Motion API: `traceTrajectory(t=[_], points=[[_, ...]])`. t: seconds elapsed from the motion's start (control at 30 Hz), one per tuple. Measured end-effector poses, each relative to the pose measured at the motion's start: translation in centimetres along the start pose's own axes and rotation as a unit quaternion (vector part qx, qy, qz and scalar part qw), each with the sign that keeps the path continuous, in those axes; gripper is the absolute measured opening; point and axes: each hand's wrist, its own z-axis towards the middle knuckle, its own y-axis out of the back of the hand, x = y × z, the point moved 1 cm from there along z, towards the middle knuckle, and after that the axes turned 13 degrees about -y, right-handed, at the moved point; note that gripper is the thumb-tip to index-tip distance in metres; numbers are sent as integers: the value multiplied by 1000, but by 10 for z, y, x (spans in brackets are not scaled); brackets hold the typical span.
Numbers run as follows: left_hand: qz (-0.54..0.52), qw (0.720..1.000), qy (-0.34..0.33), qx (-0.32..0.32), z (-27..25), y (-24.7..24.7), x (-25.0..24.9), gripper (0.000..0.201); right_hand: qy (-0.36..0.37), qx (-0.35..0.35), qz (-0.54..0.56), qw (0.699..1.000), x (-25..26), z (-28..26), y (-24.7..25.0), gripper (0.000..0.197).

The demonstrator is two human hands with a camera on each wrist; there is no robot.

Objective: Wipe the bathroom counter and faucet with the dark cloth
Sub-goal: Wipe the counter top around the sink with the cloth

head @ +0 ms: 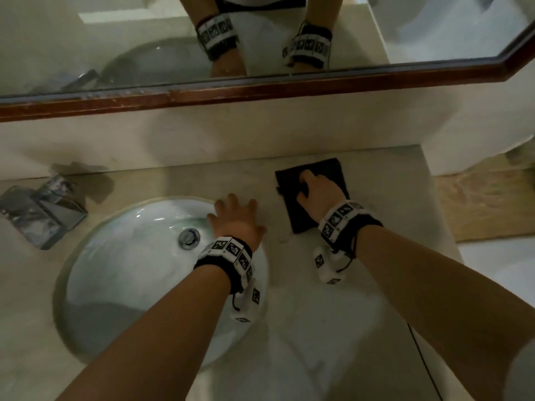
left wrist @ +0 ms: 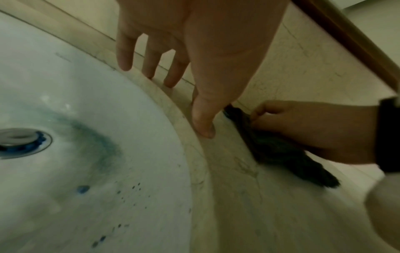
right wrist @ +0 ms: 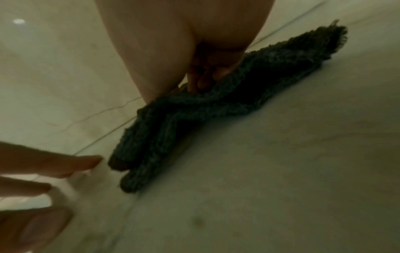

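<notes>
Head view: the right hand (head: 317, 195) lies on the cloth (head: 314, 192), fingers curled into it, pressing it onto the worktop (head: 333, 299) near the back wall, right of the sink (head: 121, 256). The left hand (head: 236, 221) rests with spread, straight fingers on the worktop at the sink's right rim, grasping nothing. The faucet (head: 40, 209) stands at the far left, well apart from the cloth. A mirror (head: 202, 53) hangs above.

Left wrist view: the left hand's fingertips (left wrist: 203, 130) touch the stone edge beside the sink (left wrist: 86, 137); just beyond, the right hand (left wrist: 314, 131) grips the bunched cloth (left wrist: 281, 150).

Right wrist view: the right hand's fingers (right wrist: 201, 80) pinch folds of the cloth (right wrist: 194, 119), which lies on the worktop (right wrist: 281, 188); the left hand's fingers (right wrist: 71, 164) sit just beside it, apart.
</notes>
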Motion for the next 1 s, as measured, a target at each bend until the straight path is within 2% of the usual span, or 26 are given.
traceTrajectory(t=[0.17, 0.4, 0.57, 0.67, 0.8, 1.0], points=[[13, 999, 28, 17, 7, 4, -5, 67, 67, -8, 6, 998, 41, 21, -11, 32], [4, 998, 58, 25, 9, 9, -10, 70, 75, -11, -6, 997, 29, 28, -4, 27], [1, 996, 78, 38, 10, 15, -15, 70, 41, -8, 22, 999, -31, 39, 20, 26], [4, 996, 85, 38, 8, 16, -17, 70, -11, -8, 49, 999, -82, 48, 39, 32], [-1, 995, 94, 32, 7, 15, -20, 69, -75, -41, 54, 995, -144, 51, 61, 33], [-24, 995, 100, 12, 5, 9, -19, 71, -120, -70, 48, 989, -193, 43, 70, 33]])
